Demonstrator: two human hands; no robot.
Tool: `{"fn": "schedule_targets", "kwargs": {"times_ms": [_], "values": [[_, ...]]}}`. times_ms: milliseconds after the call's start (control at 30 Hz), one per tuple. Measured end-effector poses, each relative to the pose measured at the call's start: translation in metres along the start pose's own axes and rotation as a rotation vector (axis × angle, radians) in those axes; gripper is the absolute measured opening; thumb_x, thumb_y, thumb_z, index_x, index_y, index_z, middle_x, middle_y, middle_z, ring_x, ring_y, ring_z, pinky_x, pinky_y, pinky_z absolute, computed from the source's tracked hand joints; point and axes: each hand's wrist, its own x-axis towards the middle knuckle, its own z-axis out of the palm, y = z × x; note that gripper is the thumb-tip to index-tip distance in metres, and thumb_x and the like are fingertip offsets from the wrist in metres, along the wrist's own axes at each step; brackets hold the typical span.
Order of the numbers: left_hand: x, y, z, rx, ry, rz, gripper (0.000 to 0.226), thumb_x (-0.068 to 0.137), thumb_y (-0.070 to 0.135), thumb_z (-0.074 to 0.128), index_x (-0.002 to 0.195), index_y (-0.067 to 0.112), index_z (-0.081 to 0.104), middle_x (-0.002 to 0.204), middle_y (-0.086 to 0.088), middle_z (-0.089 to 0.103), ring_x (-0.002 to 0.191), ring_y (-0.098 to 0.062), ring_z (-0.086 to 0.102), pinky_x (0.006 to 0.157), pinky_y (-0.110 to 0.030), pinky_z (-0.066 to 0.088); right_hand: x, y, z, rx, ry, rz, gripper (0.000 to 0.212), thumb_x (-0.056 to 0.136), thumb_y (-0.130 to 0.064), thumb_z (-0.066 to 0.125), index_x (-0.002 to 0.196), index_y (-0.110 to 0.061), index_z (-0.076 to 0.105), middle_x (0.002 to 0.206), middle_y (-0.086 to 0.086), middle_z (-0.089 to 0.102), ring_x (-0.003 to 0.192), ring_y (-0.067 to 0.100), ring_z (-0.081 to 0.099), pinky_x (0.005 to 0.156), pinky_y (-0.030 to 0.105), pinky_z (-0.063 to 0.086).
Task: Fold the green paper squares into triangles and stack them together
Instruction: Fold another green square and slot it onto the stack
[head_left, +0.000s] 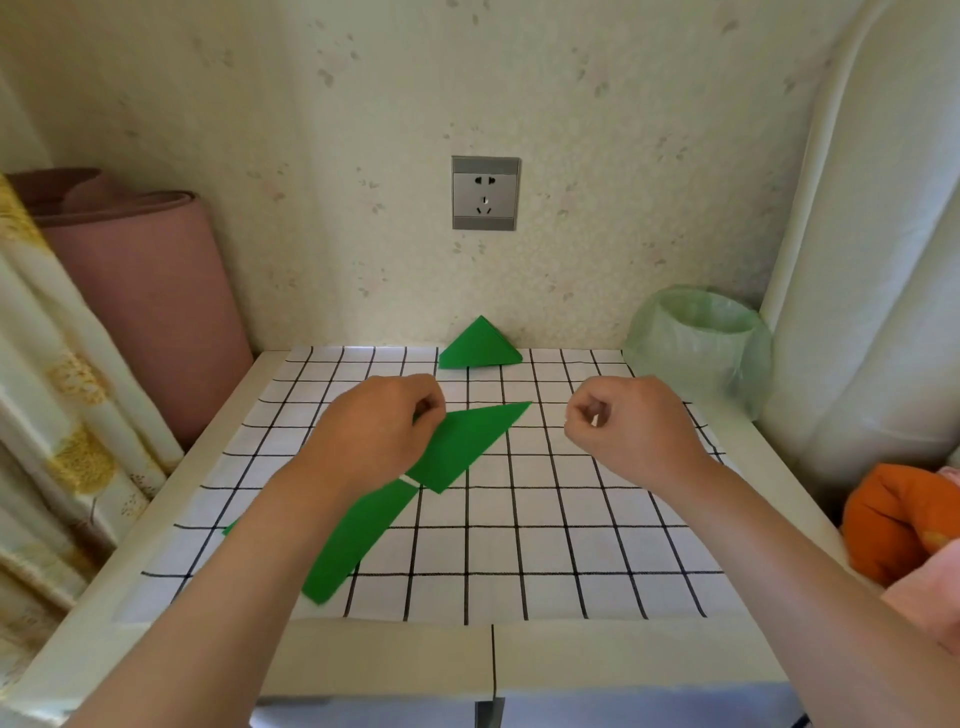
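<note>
A flat green paper square (358, 535) lies on the table (571, 499) under the left hand (379, 431), whose fingers pinch a folded green triangle (467, 441), the right hand (634, 421) loosely curled and empty, another triangle (479, 345) by the wall.

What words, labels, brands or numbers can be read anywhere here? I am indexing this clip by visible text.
None: no readable text shows anywhere.
Grey wall socket: only plug holes, no legible marking.
Folded green paper triangles: plain.
White tablecloth with black grid lines: lines only.
Translucent green plastic bag: no print visible.
</note>
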Motion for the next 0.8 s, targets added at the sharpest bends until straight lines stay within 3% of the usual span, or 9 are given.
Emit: {"fn": "schedule_targets", "kwargs": {"times_ms": [100, 233, 333, 433, 533, 800], "values": [[-0.002, 0.001, 0.002, -0.014, -0.044, 0.019, 0.01, 0.095, 0.03, 0.054, 0.09, 0.033, 0.062, 0.08, 0.015, 0.064, 0.074, -0.006, 0.057, 0.058, -0.021, 0.043, -0.003, -0.003, 0.004, 0.055, 0.016, -0.065, 0.007, 0.083, -0.026, 0.064, 0.082, -0.029, 0.069, 0.077, -0.019, 0.068, 0.065, 0.003, 0.061, 0.067, 0.026, 0.05], [-0.004, 0.015, 0.01, -0.014, -0.052, 0.09, 0.01, 0.096, 0.032, 0.053, 0.093, 0.032, 0.062, 0.084, 0.015, 0.065, 0.077, -0.006, 0.057, 0.066, -0.028, 0.049, -0.009, -0.018, 0.014, -0.009, -0.076, -0.219, 0.03, 0.089, -0.044, 0.053, 0.11, -0.03, 0.069, 0.105, -0.018, 0.068, 0.096, 0.005, 0.057, 0.09, 0.031, 0.04], [-0.004, 0.019, 0.012, -0.02, -0.023, 0.131, 0.009, 0.095, 0.031, 0.053, 0.093, 0.032, 0.062, 0.084, 0.014, 0.066, 0.075, -0.006, 0.058, 0.066, -0.028, 0.05, -0.009, -0.023, 0.02, -0.062, -0.083, -0.268, 0.015, 0.093, -0.034, 0.057, 0.093, -0.031, 0.071, 0.087, -0.019, 0.069, 0.079, 0.006, 0.058, 0.091, 0.038, 0.041], [-0.006, 0.019, 0.015, -0.025, -0.034, 0.138, 0.012, 0.095, 0.03, 0.053, 0.096, 0.031, 0.065, 0.087, 0.012, 0.068, 0.079, -0.009, 0.061, 0.07, -0.034, 0.053, -0.01, -0.024, 0.022, -0.024, -0.093, -0.257, 0.013, 0.092, -0.026, 0.06, 0.084, -0.029, 0.069, 0.078, -0.019, 0.068, 0.066, 0.006, 0.057, 0.09, 0.038, 0.042], [-0.009, 0.026, 0.019, -0.062, -0.041, 0.163, 0.017, 0.095, 0.031, 0.054, 0.102, 0.034, 0.07, 0.09, 0.012, 0.071, 0.081, -0.01, 0.063, 0.071, -0.033, 0.053, -0.01, -0.029, 0.024, 0.013, -0.106, -0.27, 0.014, 0.091, -0.028, 0.058, 0.084, -0.029, 0.07, 0.077, -0.017, 0.069, 0.064, 0.008, 0.058, 0.088, 0.037, 0.043], [-0.008, 0.027, 0.014, -0.159, -0.057, 0.108, 0.013, 0.089, 0.031, 0.06, 0.089, 0.03, 0.073, 0.079, 0.013, 0.071, 0.068, -0.004, 0.062, 0.066, -0.028, 0.054, -0.008, -0.033, 0.025, 0.053, -0.1, -0.276, 0.013, 0.09, -0.029, 0.059, 0.082, -0.03, 0.07, 0.077, -0.02, 0.069, 0.063, 0.006, 0.058, 0.088, 0.036, 0.043]]}}
